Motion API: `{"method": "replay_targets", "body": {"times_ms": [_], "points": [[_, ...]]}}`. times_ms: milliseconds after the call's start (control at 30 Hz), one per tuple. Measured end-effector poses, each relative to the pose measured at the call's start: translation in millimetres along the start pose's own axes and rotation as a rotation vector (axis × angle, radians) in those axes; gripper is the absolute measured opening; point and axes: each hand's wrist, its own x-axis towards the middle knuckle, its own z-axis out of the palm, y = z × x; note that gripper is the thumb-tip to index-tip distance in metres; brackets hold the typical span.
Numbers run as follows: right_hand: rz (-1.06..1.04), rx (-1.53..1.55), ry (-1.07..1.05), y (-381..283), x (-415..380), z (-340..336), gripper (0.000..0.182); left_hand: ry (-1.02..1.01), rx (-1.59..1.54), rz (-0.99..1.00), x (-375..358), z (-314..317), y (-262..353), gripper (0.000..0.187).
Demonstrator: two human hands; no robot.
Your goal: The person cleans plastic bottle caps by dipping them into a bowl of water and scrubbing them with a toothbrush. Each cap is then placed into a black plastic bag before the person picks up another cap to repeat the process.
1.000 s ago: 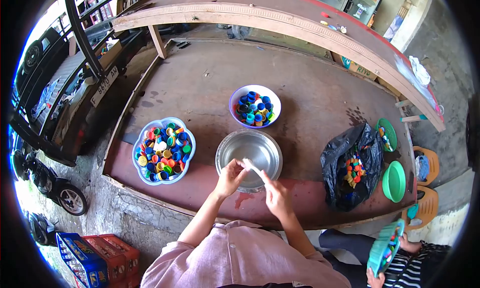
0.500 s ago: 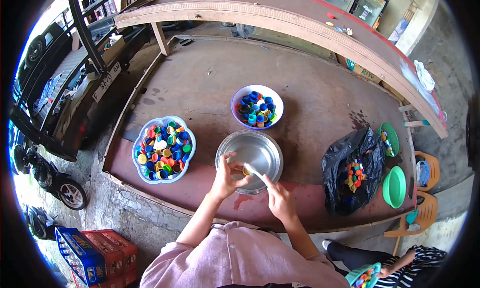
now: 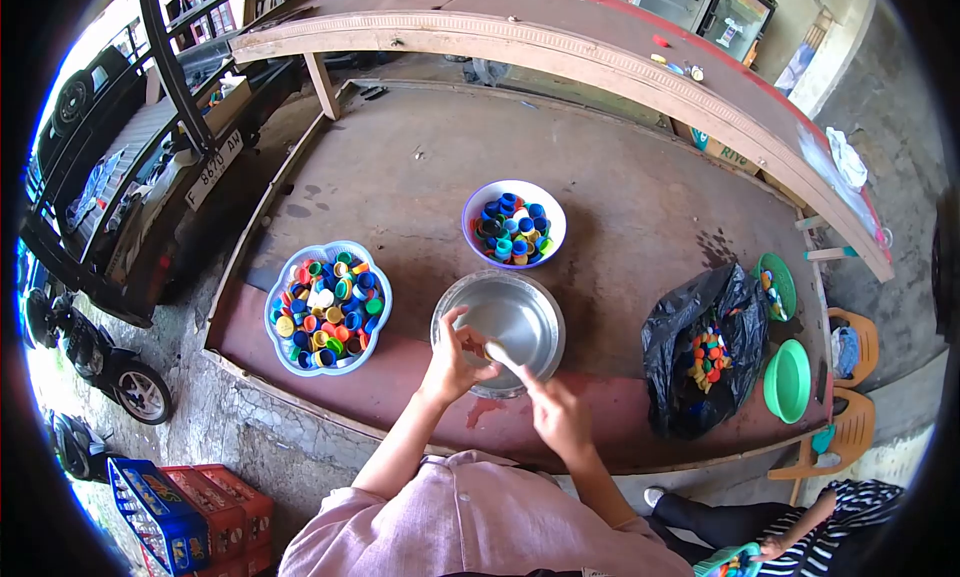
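Note:
My left hand (image 3: 452, 365) is over the near left edge of a metal bowl (image 3: 552, 322), thumb and fingers curled round a small yellowish bottle cap that the tool mostly hides. My right hand (image 3: 560, 415) grips a slim white toothbrush (image 3: 515, 365), its tip at the cap. The metal bowl shows a bare, shiny bottom. Beyond it stands a white-and-purple bowl (image 3: 557, 227) of bottle caps, mostly blue. To the left, a pale blue scalloped basin (image 3: 272, 322) is heaped with mixed coloured caps.
On the table's right lie a black plastic bag (image 3: 665, 342) with caps, a green basket (image 3: 790, 282) and a green basin (image 3: 787, 382). A raised wooden rail (image 3: 560, 45) crosses the far side. At lower right, another person's hand (image 3: 770, 547) holds a container of caps.
The toothbrush tip has shifted slightly down and now covers most of the cap. My right hand is a little lower. The view has tilted slightly.

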Motion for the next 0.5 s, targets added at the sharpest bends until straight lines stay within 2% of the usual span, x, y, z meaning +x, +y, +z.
{"method": "replay_targets", "body": {"times_ms": [67, 167, 200, 267, 300, 333, 400, 467, 500], "points": [[0.051, 0.035, -0.013, 20, -9, 20, 0.047, -0.023, 0.074, 0.029, -1, 0, -2, 0.087], [0.241, -0.055, 0.148, 37, -7, 16, 0.055, -0.016, 0.131, 0.034, -3, 2, 6, 0.093], [0.240, -0.055, 0.147, 30, -7, 17, 0.055, 0.006, 0.112, 0.017, -4, 2, 9, 0.097], [-0.032, 0.035, 0.016, 15, -13, 22, 0.054, 0.005, 0.195, 0.046, -3, 0, 3, 0.100], [-0.011, 0.069, 0.069, 19, -14, 26, 0.054, 0.003, 0.280, 0.082, -1, -2, 1, 0.103], [0.111, -0.032, 0.010, 28, -12, 23, 0.054, 0.004, 0.280, 0.078, -1, -1, 0, 0.103], [0.220, 0.003, 0.140, 38, -3, 21, 0.053, 0.044, 0.217, 0.033, -4, 0, -2, 0.110], [0.053, 0.083, 0.179, 19, -3, 20, 0.055, 0.068, 0.236, 0.036, -3, -2, -3, 0.111], [0.036, 0.073, 0.090, 16, -7, 23, 0.054, 0.087, 0.254, 0.040, -2, -3, -3, 0.113]]}}
